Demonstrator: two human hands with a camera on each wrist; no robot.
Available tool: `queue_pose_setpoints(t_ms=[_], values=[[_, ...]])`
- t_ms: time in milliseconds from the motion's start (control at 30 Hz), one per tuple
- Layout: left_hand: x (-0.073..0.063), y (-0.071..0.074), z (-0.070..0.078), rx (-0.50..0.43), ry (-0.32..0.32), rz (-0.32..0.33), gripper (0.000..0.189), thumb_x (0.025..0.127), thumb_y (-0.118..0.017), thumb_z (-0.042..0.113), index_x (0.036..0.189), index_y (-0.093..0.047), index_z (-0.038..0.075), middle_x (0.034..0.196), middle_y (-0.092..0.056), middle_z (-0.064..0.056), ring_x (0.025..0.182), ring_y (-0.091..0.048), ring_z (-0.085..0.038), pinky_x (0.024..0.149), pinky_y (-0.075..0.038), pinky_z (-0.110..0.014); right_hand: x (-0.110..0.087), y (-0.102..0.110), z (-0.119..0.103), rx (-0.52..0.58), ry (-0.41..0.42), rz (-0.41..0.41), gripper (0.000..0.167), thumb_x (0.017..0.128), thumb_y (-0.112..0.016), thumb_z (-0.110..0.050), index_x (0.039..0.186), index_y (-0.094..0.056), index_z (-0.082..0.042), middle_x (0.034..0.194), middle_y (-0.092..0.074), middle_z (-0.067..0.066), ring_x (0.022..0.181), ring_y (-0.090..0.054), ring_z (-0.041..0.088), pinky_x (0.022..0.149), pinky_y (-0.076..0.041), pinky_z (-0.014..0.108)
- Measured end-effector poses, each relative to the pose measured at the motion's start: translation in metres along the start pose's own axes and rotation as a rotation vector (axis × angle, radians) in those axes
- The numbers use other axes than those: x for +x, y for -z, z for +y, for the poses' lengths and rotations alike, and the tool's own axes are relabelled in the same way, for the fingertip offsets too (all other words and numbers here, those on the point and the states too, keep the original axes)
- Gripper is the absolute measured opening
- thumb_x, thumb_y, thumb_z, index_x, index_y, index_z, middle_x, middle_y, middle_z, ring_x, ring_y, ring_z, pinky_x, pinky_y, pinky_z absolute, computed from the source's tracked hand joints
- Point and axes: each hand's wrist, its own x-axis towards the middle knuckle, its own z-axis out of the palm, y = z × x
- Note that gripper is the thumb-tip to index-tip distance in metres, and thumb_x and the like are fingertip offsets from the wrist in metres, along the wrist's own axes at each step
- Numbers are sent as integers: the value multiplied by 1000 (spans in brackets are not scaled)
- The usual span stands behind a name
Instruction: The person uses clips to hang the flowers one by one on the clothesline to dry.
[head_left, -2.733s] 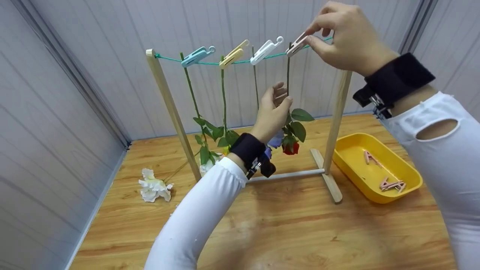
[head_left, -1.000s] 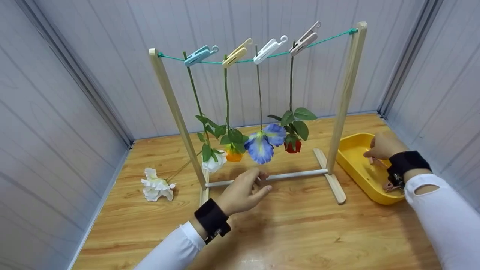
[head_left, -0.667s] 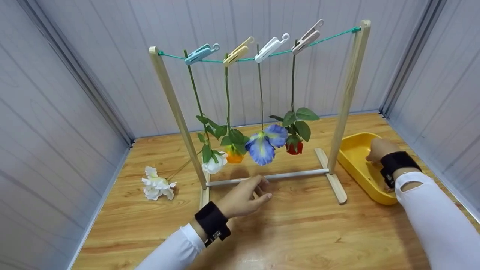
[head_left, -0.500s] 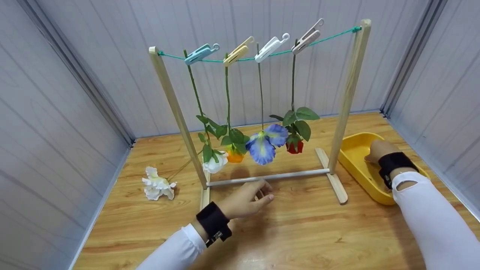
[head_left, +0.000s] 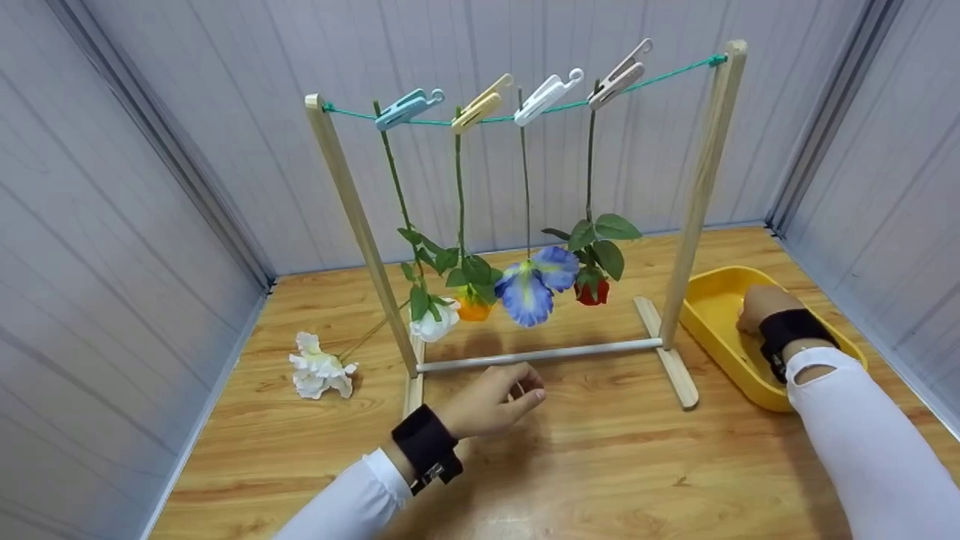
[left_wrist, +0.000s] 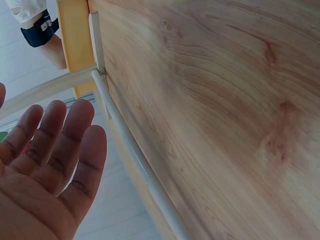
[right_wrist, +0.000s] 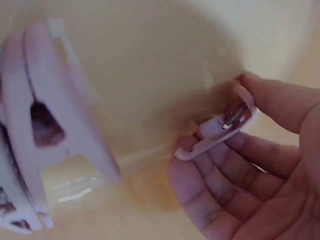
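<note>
In the right wrist view my right hand pinches a pink clothespin between thumb and fingers, inside the yellow basin. More pink clothespins lie close by it there. My left hand hovers in front of the rack's white crossbar, fingers loosely bent and holding nothing. Head down from the green cord hang a white rose, an orange flower, a blue iris and a red rose. Blue, yellow, white and brownish clothespins grip their stems.
A white ruffled flower lies on the wooden table, left of the rack, its stem running behind the left post. The right post stands beside the basin. Panelled walls enclose the back and sides.
My right hand has left the brownish clothespin on the cord, gone down into the basin and taken a pink clothespin. My left hand has come down from the red rose's stem toward the table.
</note>
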Motion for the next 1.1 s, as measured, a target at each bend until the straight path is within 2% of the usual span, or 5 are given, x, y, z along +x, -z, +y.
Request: queue_pose_setpoints(t_ms=[200,300,600,900,1100], values=[[1,4,-5,1,-7,16,21,112,-60,27,116,-71,9,101,-74,-5,91,-69,-20,78,-57,-24,5,7,-11,104,38,59,46,94,-72,-18,57,-45,-16,56,-30,-9,53,-34,12,56,-32,28],[1,5,-4,3,-5,31,20,112,-60,27,115,-71,10,100,-74,-3,90,-69,-19,79,-57,-24,0,17,-26,144,66,86,41,92,-79,-21,58,-59,-10,54,-32,-10,51,-32,9,53,-29,26],[6,6,-4,-17,-52,115,18,112,-60,20,114,-72,5,99,-74,-6,89,-68,-18,80,-57,-25,-43,49,-70,144,117,160,26,94,-82,-26,86,-79,-1,70,-70,3,62,-56,19,57,-43,32],[5,7,11,-38,-80,158,18,112,-60,17,115,-73,4,95,-76,-7,81,-62,-8,75,-55,-23,-92,63,-117,95,234,199,26,93,-81,-25,83,-78,-2,72,-71,4,60,-57,16,53,-44,30],[14,9,20,-59,-107,169,22,112,-61,18,121,-74,3,101,-79,-11,85,-69,-15,77,-58,-25,-108,54,-153,89,434,310,18,94,-84,-23,84,-80,-8,74,-74,0,63,-58,11,57,-49,29]])
